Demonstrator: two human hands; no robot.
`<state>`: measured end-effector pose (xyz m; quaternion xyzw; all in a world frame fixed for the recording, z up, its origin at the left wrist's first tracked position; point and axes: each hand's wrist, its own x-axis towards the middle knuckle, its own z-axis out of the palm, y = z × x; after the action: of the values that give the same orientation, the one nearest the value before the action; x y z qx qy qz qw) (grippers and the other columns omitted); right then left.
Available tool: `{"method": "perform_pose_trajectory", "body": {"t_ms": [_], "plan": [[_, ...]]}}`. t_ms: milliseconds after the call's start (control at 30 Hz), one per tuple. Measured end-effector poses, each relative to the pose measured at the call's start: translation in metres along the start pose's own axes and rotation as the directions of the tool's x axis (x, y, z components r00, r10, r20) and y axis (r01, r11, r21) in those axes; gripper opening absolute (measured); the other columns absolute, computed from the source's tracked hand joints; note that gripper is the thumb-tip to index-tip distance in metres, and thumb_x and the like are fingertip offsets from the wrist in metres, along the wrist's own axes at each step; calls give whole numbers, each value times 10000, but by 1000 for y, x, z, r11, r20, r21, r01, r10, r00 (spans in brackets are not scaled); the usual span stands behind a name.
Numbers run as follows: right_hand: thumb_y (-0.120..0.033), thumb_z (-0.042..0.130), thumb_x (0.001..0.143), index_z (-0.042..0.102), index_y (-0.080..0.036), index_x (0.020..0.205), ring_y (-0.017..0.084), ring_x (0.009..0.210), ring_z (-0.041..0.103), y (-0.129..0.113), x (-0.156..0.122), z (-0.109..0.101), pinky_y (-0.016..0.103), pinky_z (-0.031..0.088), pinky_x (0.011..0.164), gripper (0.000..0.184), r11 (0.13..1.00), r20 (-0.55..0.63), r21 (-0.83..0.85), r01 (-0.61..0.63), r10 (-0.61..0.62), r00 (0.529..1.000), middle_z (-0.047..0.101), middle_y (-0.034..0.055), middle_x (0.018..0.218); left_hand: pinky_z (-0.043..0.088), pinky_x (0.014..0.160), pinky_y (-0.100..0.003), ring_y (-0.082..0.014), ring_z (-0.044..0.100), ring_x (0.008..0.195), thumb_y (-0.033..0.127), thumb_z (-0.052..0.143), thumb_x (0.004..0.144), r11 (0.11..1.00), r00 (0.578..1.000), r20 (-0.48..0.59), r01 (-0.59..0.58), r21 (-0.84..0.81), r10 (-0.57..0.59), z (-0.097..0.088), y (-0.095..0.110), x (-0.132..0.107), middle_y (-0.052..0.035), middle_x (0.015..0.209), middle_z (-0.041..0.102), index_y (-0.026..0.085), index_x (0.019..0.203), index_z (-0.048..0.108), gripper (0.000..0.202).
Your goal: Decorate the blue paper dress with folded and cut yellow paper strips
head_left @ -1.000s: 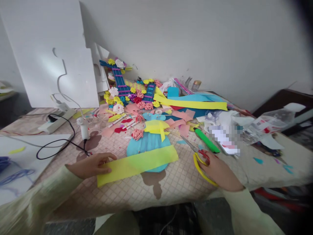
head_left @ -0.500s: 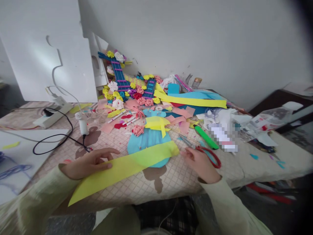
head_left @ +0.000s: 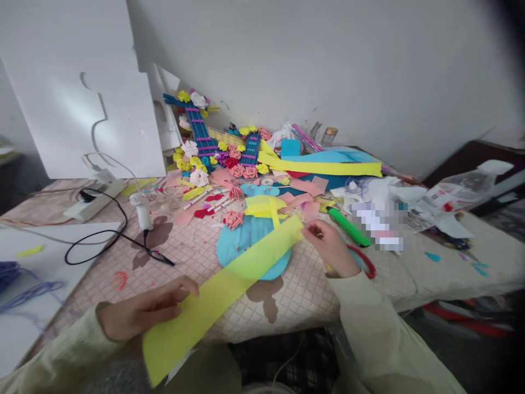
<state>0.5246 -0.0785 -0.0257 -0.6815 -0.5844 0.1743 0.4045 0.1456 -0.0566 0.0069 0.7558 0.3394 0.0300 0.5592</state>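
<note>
A long yellow paper strip (head_left: 229, 293) runs slantwise between my hands, its lower left end hanging past the table's front edge. My left hand (head_left: 143, 309) grips its long edge near that lower end, thumb and fingers closed on it. At the upper right end, my right hand (head_left: 330, 246) pinches a corner between thumb and fingertips. Beneath the strip lies a rounded light-blue piece (head_left: 232, 246), partly covered. Folded yellow paper (head_left: 264, 206) and a pink paper flower (head_left: 233, 219) rest at its top. Red-handled scissors (head_left: 366, 264) lie behind my right hand, mostly hidden.
A white glue gun (head_left: 141, 212) with a black cord and a power strip (head_left: 95, 194) are on the left. Paper flowers (head_left: 197, 161) and scraps crowd the back. A green cutter (head_left: 348, 227) and a clear plastic bag (head_left: 467, 189) lie right.
The strip has tilted more steeply, its right end raised and its left end lowered. My left hand has moved down; my right hand has risen slightly and now pinches the strip's end.
</note>
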Motion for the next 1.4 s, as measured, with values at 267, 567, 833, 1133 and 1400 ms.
{"method": "perform_pose_trajectory", "body": {"t_ms": [267,567,833,1133,1400], "plan": [[-309,574,720,528,-166,731,83,529,473,-45,20,-32,211,389,510,151,952,-28,305,-1,10,1000,537,-22,653,409,702,-305,-198,585,792,302,544,764,972,988,-6,-152,-180,154,12,7,11,4,903,662,395,939,640,220],[-277,610,731,517,-191,886,127,726,581,-86,19,-34,262,471,664,200,875,98,436,210,-278,955,603,13,807,348,901,-378,-243,444,1039,278,611,713,816,765,-323,-434,382,558,18,86,61,-93,1104,490,202,692,668,98],[-437,591,738,520,-234,1025,175,833,596,-116,16,-50,282,474,705,359,710,105,656,257,-423,900,616,30,850,474,694,-312,-173,580,739,303,631,703,845,788,-383,-534,-36,482,23,131,115,-52,807,635,156,751,622,155],[-335,657,697,635,-195,867,171,743,616,-122,48,-29,273,494,624,222,734,106,670,113,-245,964,662,37,825,497,670,-287,-177,603,803,261,662,692,756,731,-579,-593,-278,360,14,145,132,-45,921,628,177,898,538,254],[-391,634,701,645,-173,787,145,621,579,-136,73,-15,244,457,516,235,781,87,610,132,-232,969,641,21,695,477,601,-235,-153,624,677,290,637,714,785,854,-443,-463,-411,272,-8,139,136,-5,716,664,170,855,602,188]]}}
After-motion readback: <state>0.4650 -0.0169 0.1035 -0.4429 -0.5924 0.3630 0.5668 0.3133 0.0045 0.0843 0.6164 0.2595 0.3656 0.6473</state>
